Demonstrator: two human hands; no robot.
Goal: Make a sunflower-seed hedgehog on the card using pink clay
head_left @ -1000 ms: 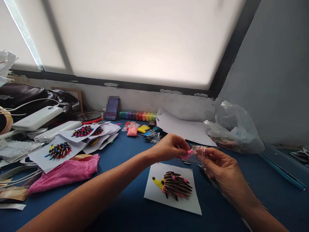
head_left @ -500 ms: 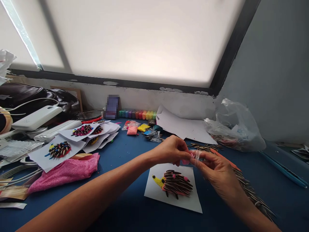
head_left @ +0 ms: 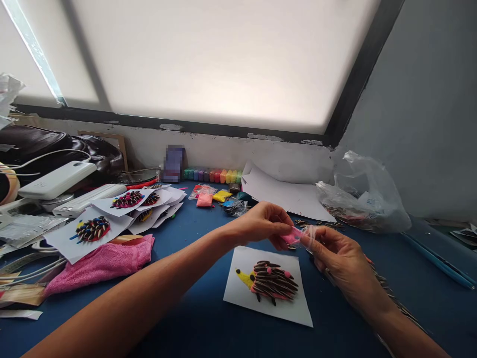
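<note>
Between my hands is a small clear plastic bag of pink clay (head_left: 291,235). My left hand (head_left: 270,223) is closed on its pink, filled end. The fingers of my right hand (head_left: 331,251) pinch the bag's clear, bunched plastic end. Just below them on the blue table lies a white paper card (head_left: 236,293) with a hedgehog (head_left: 274,281). It has a yellow clay snout, a black nose and eye, and a body covered in striped sunflower seeds with two pink clay dots on top.
Finished seed hedgehog cards (head_left: 122,204) and a pink cloth (head_left: 104,263) lie at left. Clay packets (head_left: 204,197), a row of coloured clay (head_left: 212,175) and white paper (head_left: 286,194) are at the back. A plastic bag (head_left: 365,199) and a blue pen-like item (head_left: 439,261) are at right.
My right hand has shifted slightly right and the bag is drawn out straighter between my hands, with more of the pink clay showing. The hedgehog card stays where it was.
</note>
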